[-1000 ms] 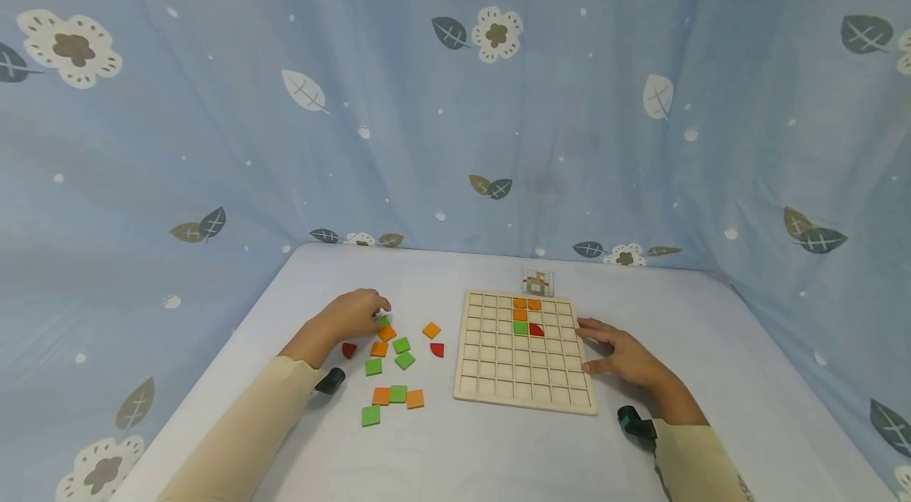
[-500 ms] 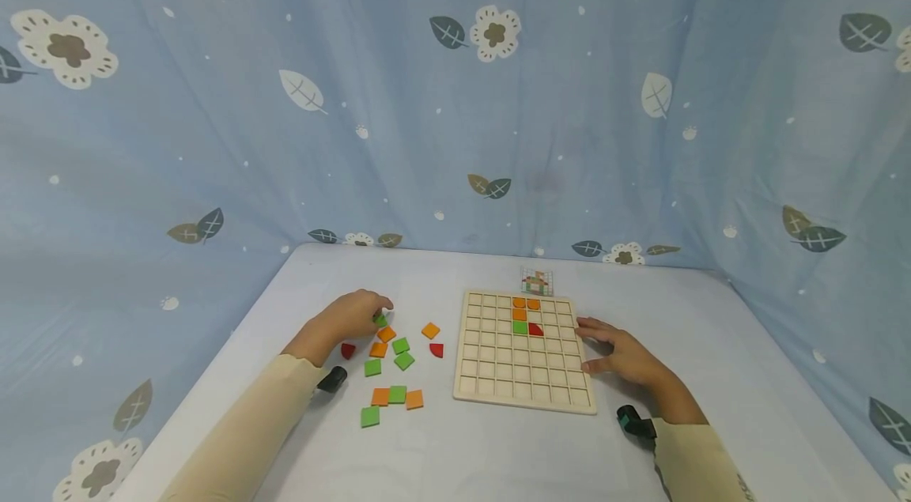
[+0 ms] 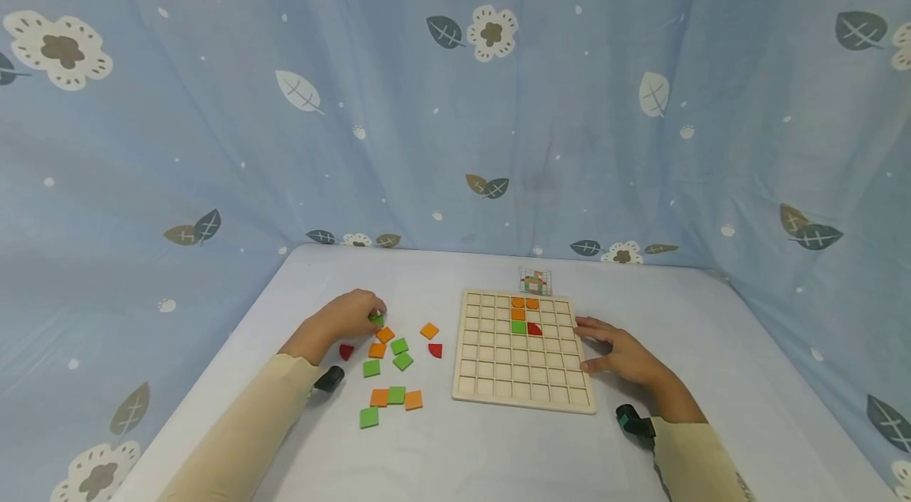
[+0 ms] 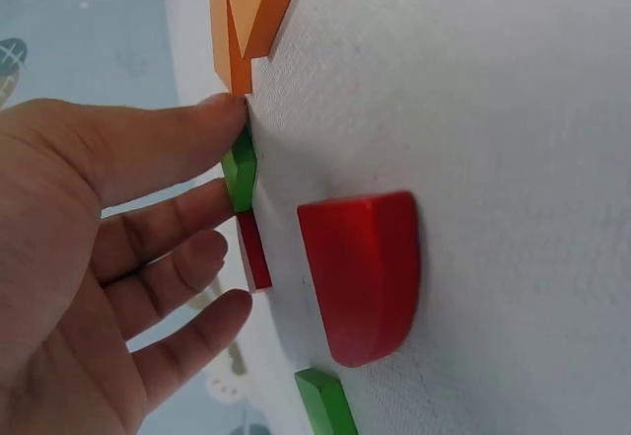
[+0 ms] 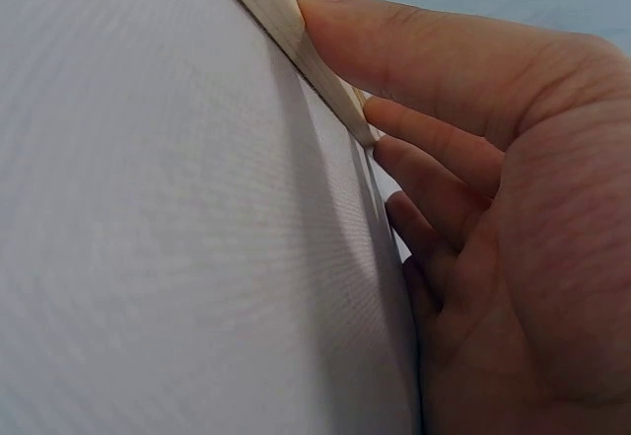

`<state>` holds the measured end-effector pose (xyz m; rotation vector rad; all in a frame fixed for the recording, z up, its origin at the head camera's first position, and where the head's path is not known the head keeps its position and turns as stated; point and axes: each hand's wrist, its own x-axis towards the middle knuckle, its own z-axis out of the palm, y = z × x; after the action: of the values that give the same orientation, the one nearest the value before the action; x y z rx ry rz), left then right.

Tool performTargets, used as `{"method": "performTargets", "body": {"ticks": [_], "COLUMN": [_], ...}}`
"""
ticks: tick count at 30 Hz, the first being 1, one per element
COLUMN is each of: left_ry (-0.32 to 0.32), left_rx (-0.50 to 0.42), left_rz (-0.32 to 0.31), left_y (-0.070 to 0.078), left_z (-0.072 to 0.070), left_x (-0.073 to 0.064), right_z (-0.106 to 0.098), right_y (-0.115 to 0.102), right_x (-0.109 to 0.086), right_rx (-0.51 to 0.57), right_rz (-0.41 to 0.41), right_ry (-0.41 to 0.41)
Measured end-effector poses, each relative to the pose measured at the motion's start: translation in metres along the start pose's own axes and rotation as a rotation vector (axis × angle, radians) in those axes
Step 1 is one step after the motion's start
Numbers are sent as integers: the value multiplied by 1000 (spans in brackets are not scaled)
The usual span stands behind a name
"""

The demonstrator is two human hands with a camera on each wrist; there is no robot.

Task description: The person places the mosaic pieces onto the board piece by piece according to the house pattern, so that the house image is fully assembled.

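My left hand (image 3: 353, 315) is at the far left of the loose tiles. Between its thumb and index finger it pinches a green square tile (image 4: 239, 172), low at the tabletop; in the head view the fingers partly cover it. Beside this hand lie a red quarter-round tile (image 4: 360, 277) and orange tiles (image 4: 260, 6). My right hand (image 3: 619, 352) touches the right edge of the wooden grid board (image 3: 486, 368), fingers spread and loosely extended, thumb on the rim. Set in the board are two round orange pieces, an orange square (image 3: 518, 314), a green square (image 3: 519, 326) and a red quarter-round (image 3: 534, 329).
Several loose green and orange squares (image 3: 396, 395) lie left of the board, with a red quarter-round (image 3: 435, 350) near it. A small pattern card (image 3: 535, 281) stands or lies behind the board. A white cloth covers the table; a blue patterned curtain (image 3: 541, 130) hangs behind.
The left fingers have closed in on the green square tile, which has shifted slightly left from the orange tile beside it. The right hand stays at the board's edge.
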<state>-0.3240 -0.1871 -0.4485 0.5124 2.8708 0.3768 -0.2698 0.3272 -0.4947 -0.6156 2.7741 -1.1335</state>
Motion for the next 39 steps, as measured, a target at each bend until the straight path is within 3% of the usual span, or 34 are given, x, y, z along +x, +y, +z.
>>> {"method": "performTargets", "body": {"ticks": [9, 19, 32, 39], "left_ry": [-14, 8, 12, 16], "left_rx": [-12, 10, 4, 33], "left_rz": [-5, 39, 46, 86], "left_y": [-3, -5, 11, 16], "left_z": [0, 0, -2, -7], "left_x": [2, 4, 15, 20], "right_z": [-1, -1, 4, 2], "right_y": [2, 3, 8, 6], "right_x": [0, 1, 1, 0], "right_rx": [1, 9, 19, 19], "right_rz": [3, -6, 23, 2], "right_ry": [-2, -8, -2, 5]}}
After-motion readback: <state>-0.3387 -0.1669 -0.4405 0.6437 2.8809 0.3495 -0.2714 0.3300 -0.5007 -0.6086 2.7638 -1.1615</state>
